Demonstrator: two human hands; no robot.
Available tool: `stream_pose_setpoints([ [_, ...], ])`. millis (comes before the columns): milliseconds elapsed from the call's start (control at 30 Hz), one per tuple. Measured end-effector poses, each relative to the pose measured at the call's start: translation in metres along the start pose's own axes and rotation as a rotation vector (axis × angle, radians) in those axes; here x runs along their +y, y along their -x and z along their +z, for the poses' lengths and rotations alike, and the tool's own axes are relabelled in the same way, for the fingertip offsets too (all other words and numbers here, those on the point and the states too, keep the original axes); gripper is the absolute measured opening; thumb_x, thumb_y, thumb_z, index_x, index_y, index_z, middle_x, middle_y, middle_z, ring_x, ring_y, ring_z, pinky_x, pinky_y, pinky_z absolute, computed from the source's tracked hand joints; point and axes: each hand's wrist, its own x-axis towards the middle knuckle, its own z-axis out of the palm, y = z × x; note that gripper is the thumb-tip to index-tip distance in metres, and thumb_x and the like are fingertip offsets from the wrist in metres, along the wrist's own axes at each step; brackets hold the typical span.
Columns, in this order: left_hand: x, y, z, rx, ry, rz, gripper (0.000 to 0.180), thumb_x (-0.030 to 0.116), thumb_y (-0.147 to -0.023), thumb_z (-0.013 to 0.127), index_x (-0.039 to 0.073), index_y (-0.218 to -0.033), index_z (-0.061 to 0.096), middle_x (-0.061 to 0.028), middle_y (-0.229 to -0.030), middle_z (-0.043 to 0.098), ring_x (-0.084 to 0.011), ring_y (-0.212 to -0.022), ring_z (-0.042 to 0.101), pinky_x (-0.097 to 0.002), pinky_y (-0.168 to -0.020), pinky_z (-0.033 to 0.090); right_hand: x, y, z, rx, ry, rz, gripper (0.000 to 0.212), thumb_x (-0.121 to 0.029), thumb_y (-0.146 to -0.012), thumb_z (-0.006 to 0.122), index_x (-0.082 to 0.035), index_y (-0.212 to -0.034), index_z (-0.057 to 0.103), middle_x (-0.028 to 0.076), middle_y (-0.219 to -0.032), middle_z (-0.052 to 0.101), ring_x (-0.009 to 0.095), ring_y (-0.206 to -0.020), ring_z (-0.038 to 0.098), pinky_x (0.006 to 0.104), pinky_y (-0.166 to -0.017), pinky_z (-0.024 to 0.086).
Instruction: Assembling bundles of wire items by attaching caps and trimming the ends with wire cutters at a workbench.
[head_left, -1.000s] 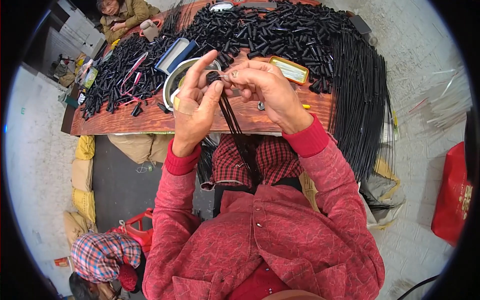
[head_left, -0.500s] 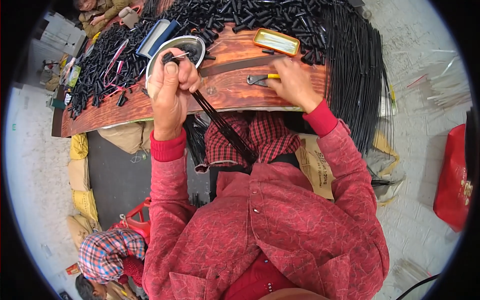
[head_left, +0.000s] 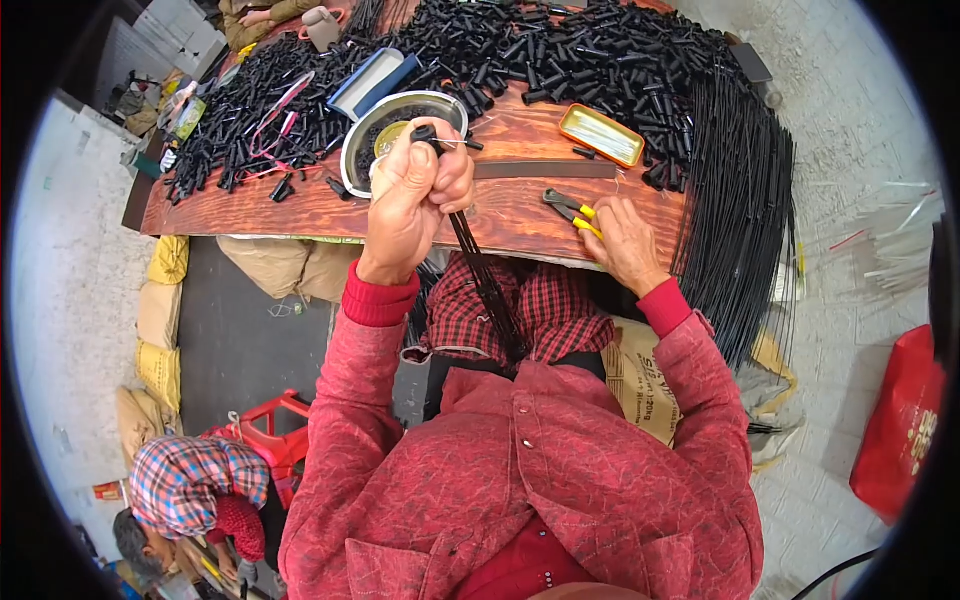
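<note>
one bundle of thin black rods [head_left: 487,285] sits clenched in the left hand [head_left: 412,195] at frame centre, one end capped; right hand [head_left: 622,240] closes on yellow-handled pliers [head_left: 572,208] on the worktop [head_left: 300,205]. heaps of black caps [head_left: 560,50] remain loose.

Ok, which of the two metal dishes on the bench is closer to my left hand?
The round steel bowl, right under your left hand. The flat yellow tin lies further right, nearer the pliers at your right hand.
</note>
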Motion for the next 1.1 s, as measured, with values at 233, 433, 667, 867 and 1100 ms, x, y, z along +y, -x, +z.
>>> stream_pose_setpoints([
  [233, -0.006, -0.005, 0.002, -0.007, -0.003, -0.02, 0.025, 0.031, -0.103, 0.049, 0.007, -0.107, 0.047, 0.002, -0.074, 0.036, -0.0074, -0.064, 0.031, -0.0217, -0.056, 0.027, -0.041, -0.015, -0.062, -0.385, -1.306, 0.68, 0.035, -0.04, -0.1, 0.052, -0.005, -0.101, 0.056, 0.005, -0.081, 0.064, 0.01, -0.057, 0.06, 0.0231, -0.052, 0.048],
  [433, -0.003, -0.002, 0.017, 0.068, -0.192, -0.01, 0.046, 0.027, -0.105, 0.044, -0.001, -0.141, 0.039, 0.0001, -0.082, 0.049, -0.0059, -0.066, 0.036, -0.0214, -0.06, 0.034, -0.075, -0.065, -0.134, -0.485, -1.005, 0.132, 0.027, -0.027, -0.098, 0.058, -0.002, -0.09, 0.058, 0.007, -0.078, 0.064, 0.016, -0.063, 0.063, 0.0273, -0.057, 0.049],
  [667, 0.0, 0.0, 0.03, 0.202, -0.28, -0.024, 0.045, 0.027, -0.104, 0.047, 0.0, -0.14, 0.043, 0.001, -0.09, 0.051, -0.0069, -0.07, 0.04, -0.0219, -0.063, 0.037, -0.097, -0.07, -0.148, 0.025, -0.113, -0.264, 0.021, -0.01, -0.081, 0.07, -0.001, -0.098, 0.061, 0.015, -0.099, 0.066, 0.034, -0.086, 0.066, 0.0396, -0.073, 0.053],
  [867, -0.002, 0.004, 0.035, 0.187, -0.316, 0.013, 0.044, 0.026, -0.103, 0.05, 0.0, -0.138, 0.045, 0.0013, -0.088, 0.049, -0.0061, -0.07, 0.041, -0.021, -0.062, 0.036, -0.096, -0.091, -0.156, 0.292, 0.229, -0.368, 0.024, -0.006, -0.076, 0.065, -0.004, -0.1, 0.063, 0.011, -0.117, 0.061, 0.03, -0.103, 0.062, 0.0382, -0.083, 0.051],
  [1100, -0.005, 0.001, 0.04, 0.189, -0.333, 0.009, 0.042, 0.023, -0.103, 0.052, -0.001, -0.137, 0.046, 0.0021, -0.082, 0.046, -0.0053, -0.068, 0.04, -0.0205, -0.059, 0.035, -0.095, -0.102, -0.164, 0.31, 0.422, -0.477, 0.022, -0.012, -0.079, 0.062, -0.003, -0.099, 0.063, 0.011, -0.119, 0.06, 0.029, -0.106, 0.06, 0.0401, -0.089, 0.05],
])
